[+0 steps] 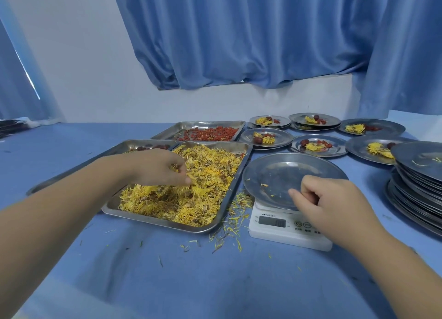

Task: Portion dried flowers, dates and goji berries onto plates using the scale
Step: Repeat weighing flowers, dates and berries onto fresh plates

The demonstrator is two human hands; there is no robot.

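Yellow flowers (pixel 191 199) fill the nearest steel tray (pixel 167 224), which sits on the blue-covered table (pixel 167 283) in front of us. Our left hand (pixel 157 168) is down in the far part of that heap. Its fingers are curled and pinch a tuft of flowers, with petals showing between the fingers.

Just right of the tray stands the white scale (pixel 287 230) with a plate (pixel 287 173) on top. That plate holds only a few stray petals. The display is too blurred for us to read.

Our right hand (pixel 334 204) lies over the near right rim of the plate, fingers curled and thumb pointing left. We cannot tell whether it grips the rim or merely rests there.

Loose petals (pixel 232 223) litter the cloth between tray and scale.

Behind the flowers, two more trays touch it. The left one carries dates (pixel 153 147), partly hidden by our hand. The far one carries goji berries (pixel 210 132) spread thinly across its floor.

Further right, beyond the scale, we see the filled plates (pixel 315 146) set out in two rows, some resting on others. Each shows a clump of flowers with red pieces beside it.

At the right edge a tall stack (pixel 418 187) of plates stands on the table, near the scale but apart from it, with a few petals on its top plate.

Blue curtains (pixel 239 32) hang against the white wall behind the table.
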